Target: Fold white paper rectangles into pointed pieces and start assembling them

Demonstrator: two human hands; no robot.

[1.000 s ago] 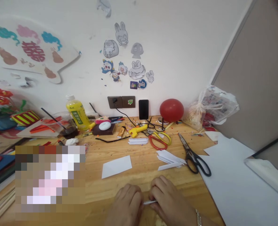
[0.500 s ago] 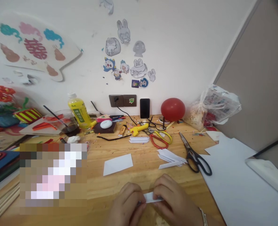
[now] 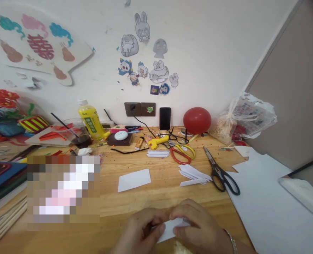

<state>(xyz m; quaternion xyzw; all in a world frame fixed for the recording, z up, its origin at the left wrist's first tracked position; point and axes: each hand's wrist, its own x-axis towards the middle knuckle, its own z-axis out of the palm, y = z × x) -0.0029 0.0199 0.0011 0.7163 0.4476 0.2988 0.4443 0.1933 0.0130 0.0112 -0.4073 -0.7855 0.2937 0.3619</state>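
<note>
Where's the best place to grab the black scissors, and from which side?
Take the black scissors by the handle loops, coming from the near right: they lie flat and shut, blades pointing away toward the wall, loops nearest the right hand.

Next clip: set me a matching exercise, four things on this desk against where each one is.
Things:
1. folded white paper
2. black scissors
3. red balloon
4. yellow bottle

Places:
A. by the wall, right of the phone
B. at the edge of the large white sheet
C. between the left hand and right hand
D. beside the clear cup

Pairs: 1-C, 2-B, 3-A, 4-D
</note>
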